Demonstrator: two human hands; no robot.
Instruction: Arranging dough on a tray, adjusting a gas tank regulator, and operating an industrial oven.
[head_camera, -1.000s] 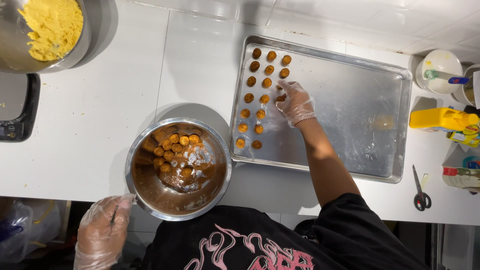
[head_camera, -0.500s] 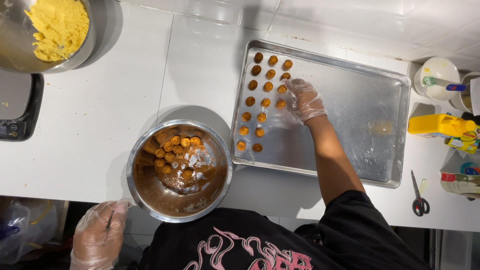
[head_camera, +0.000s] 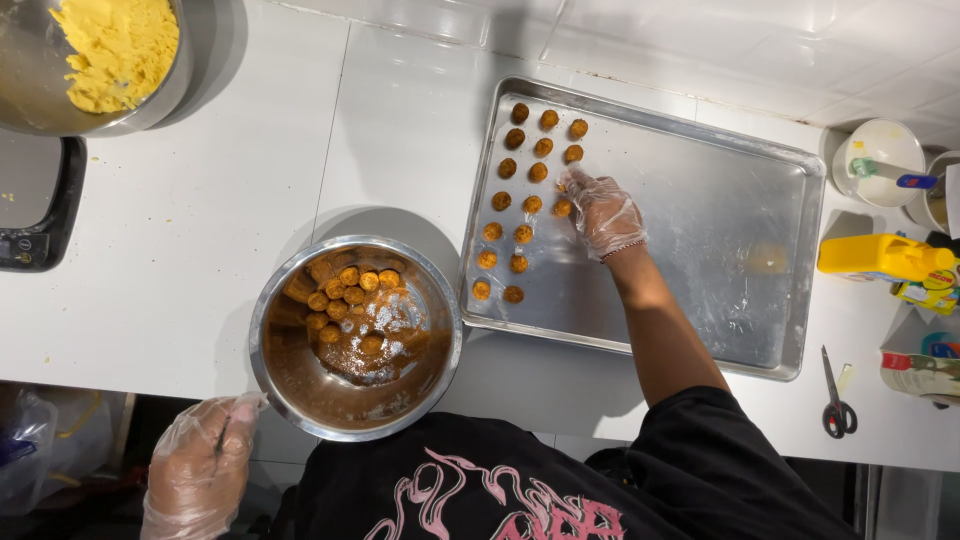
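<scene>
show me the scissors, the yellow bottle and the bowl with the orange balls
scissors (head_camera: 835, 395), head view, on the blades just above the dark handles
yellow bottle (head_camera: 880, 257), head view, on the middle of its body
steel bowl (head_camera: 300, 400), head view, on its bare inner wall, lower left

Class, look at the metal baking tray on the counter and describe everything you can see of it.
The baking tray is a shallow rectangular sheet of dull silvery metal with a raised rim and rounded corners, its surface smeared and faintly reflective. It lies flat on the white counter, slightly askew, to the right of the steel mixing bowl. Small round orange-brown balls sit in three rows at its left end; the rest is bare. The right hand, in a clear plastic glove, reaches over it and touches the third row.
</scene>
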